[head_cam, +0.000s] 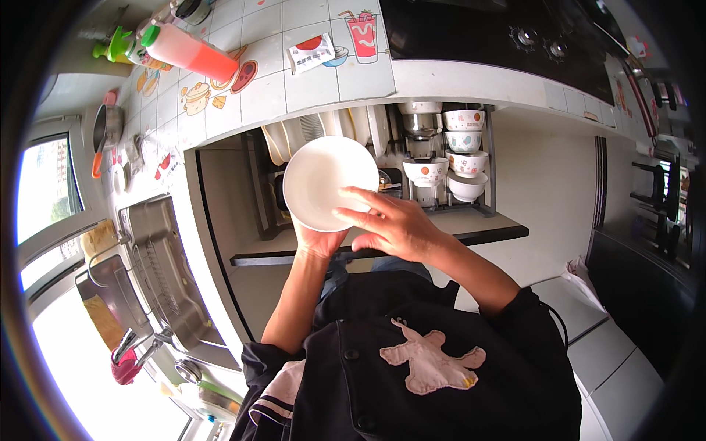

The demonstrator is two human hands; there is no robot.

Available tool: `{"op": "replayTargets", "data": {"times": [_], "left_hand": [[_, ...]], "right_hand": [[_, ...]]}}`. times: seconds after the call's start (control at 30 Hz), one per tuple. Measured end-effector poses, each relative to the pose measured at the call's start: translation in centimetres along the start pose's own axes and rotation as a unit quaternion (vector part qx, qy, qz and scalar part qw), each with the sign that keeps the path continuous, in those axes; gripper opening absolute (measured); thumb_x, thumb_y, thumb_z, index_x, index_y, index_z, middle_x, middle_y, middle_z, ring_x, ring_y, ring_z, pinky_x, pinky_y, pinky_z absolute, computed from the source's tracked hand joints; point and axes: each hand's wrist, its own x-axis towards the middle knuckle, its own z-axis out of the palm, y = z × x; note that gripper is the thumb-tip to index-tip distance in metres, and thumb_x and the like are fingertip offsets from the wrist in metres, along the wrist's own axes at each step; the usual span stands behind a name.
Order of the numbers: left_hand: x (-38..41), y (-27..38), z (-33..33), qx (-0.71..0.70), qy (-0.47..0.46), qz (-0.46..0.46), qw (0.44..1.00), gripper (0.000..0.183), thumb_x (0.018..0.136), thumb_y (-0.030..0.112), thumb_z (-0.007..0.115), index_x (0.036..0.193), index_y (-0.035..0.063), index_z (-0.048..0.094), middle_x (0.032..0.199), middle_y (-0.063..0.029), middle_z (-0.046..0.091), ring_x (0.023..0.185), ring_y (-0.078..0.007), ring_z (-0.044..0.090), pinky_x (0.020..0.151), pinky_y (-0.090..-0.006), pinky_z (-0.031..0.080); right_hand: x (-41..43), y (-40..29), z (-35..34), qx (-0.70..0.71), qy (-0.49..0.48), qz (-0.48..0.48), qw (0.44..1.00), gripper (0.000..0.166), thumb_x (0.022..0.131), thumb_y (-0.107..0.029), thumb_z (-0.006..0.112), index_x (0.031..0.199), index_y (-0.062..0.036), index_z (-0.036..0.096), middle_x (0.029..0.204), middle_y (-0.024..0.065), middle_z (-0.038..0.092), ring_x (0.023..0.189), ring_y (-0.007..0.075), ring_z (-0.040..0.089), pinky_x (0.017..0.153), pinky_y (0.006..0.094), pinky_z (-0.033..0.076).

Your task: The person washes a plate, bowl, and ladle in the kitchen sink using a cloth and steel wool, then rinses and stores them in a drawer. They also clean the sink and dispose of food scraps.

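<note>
A plain white bowl is held up in front of me, its hollow inside turned towards the camera. My left hand supports it from underneath and behind, most of its fingers hidden by the bowl. Over the lower right of the bowl, my right hand has its fingers spread, with the fingertips at the inner surface; whether they press on it I cannot tell. Behind the bowl is a pulled-out drawer with a dish rack. Stacked patterned bowls stand on its right side, and upright plates on its left.
A tiled counter runs above the drawer, carrying a bottle of pink liquid and a small packet. A black cooktop lies at upper right. On the left are a steel sink and a saucepan.
</note>
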Motion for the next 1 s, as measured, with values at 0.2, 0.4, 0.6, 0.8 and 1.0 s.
{"op": "replayTargets", "data": {"times": [0.2,0.4,0.6,0.8,1.0], "left_hand": [[0.2,0.7,1.7,0.081,-0.035,-0.067,0.994,0.061,0.092,0.056,0.030,0.133,0.0113,0.038,0.132,-0.0103,0.044,0.119,-0.0293,0.046,0.096,-0.0462,0.042],[-1.2,2.8,-5.1,0.282,0.136,-0.042,0.949,0.040,0.093,0.036,0.048,0.120,0.0065,0.049,0.119,-0.0119,0.055,0.112,-0.0244,0.052,0.096,-0.0422,0.042],[-5.8,4.5,-8.6,0.409,0.257,-0.004,0.876,0.026,0.093,0.025,0.051,0.110,0.0066,0.056,0.105,-0.0062,0.061,0.098,-0.0158,0.057,0.085,-0.0335,0.045],[-7.8,4.5,-10.1,0.433,0.275,0.006,0.859,0.025,0.093,0.024,0.050,0.109,0.0062,0.056,0.105,-0.0070,0.061,0.098,-0.0165,0.057,0.085,-0.0343,0.045],[-9.3,3.8,-10.1,0.429,0.276,0.014,0.860,0.025,0.093,0.023,0.050,0.109,0.0053,0.056,0.103,-0.0076,0.062,0.095,-0.0170,0.058,0.085,-0.0348,0.046]], "right_hand": [[-0.4,1.8,0.6,-0.023,0.052,0.057,0.997,0.019,0.072,-0.012,0.071,0.083,-0.0052,0.057,0.081,0.0044,0.059,0.066,0.0225,0.061,0.057,0.0318,0.049],[-2.2,6.2,-3.5,-0.050,0.035,0.191,0.980,0.008,0.078,-0.005,0.063,0.082,-0.0016,0.056,0.078,0.0094,0.058,0.066,0.0227,0.059,0.059,0.0321,0.045],[-5.3,15.5,-7.3,-0.025,-0.026,0.359,0.933,0.015,0.083,-0.013,0.062,0.086,0.0015,0.057,0.075,0.0103,0.063,0.068,0.0155,0.059,0.063,0.0297,0.046],[-4.9,21.5,-7.1,0.242,-0.014,0.484,0.841,0.016,0.090,-0.014,0.054,0.076,-0.0078,0.050,0.062,-0.0056,0.040,0.050,0.0041,0.033,0.046,0.0223,0.028],[-4.9,26.8,-7.3,0.338,-0.023,0.539,0.771,0.012,0.093,-0.018,0.052,0.086,-0.0088,0.051,0.068,-0.0054,0.043,0.049,0.0038,0.033,0.043,0.0191,0.027]]}}
